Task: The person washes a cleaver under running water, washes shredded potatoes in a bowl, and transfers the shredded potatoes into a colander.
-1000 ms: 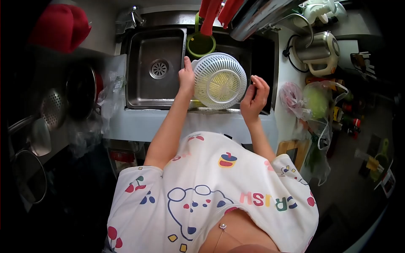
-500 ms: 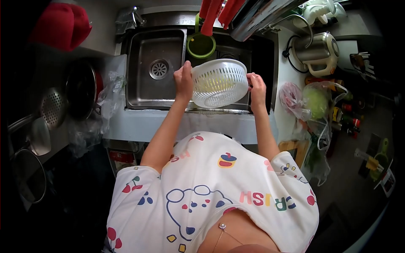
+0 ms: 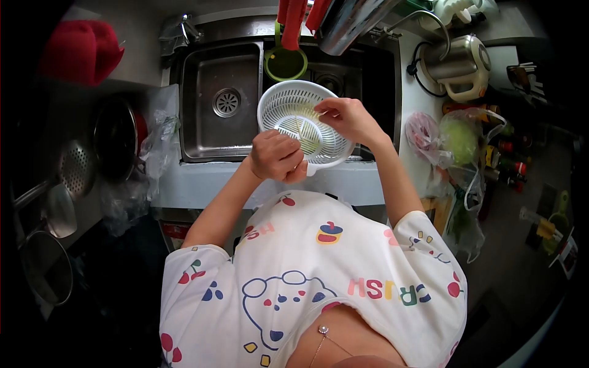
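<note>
A white slotted basket [image 3: 275, 105] sits over the right sink basin, its open top facing me, with pale yellow-green pieces on its bottom. At its near left rim is my left hand [image 3: 278, 156], fingers curled together; whatever they hold is hidden. Over the basket's right side, my right hand [image 3: 348, 119] reaches in with thumb and fingers pinched close together. Anything between those fingertips is too small to make out. Behind the basket stands a green-rimmed container [image 3: 286, 64].
The left sink basin [image 3: 211, 132] has a round drain. Red gloves [image 3: 294, 21] hang above the sink. A kettle [image 3: 457, 64] and bagged vegetables [image 3: 457, 142] are on the right counter. Pans and a strainer [image 3: 75, 161] hang at left.
The basket has turned from tilted on its side to opening upward. My left hand moved down to its near rim, and my right hand came in over its inside. The view shifted slightly.
</note>
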A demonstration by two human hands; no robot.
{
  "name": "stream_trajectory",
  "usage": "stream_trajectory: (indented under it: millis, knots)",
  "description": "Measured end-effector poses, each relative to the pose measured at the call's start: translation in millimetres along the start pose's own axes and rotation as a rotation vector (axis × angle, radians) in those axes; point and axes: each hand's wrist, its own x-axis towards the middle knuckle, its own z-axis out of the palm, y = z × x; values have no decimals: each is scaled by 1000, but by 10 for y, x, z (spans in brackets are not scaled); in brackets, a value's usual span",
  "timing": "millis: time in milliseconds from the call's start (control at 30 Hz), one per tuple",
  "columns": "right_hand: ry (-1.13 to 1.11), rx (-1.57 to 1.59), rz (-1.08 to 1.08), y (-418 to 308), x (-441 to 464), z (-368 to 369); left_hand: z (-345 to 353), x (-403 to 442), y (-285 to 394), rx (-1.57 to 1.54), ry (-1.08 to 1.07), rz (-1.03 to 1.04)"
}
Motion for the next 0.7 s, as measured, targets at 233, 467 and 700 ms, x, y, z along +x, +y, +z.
stream_trajectory:
  millis: [233, 467, 700]
  knots:
    - [-230, -161, 62, -171, 171, 349, 33, 0, 78, -1, -37, 98]
    - [-238, -88, 46, 114, 228, 498, 112, -67, 111, -13, -23, 128]
    - [185, 365, 75, 171, 225, 224, -72, -185, 45, 106, -82, 53]
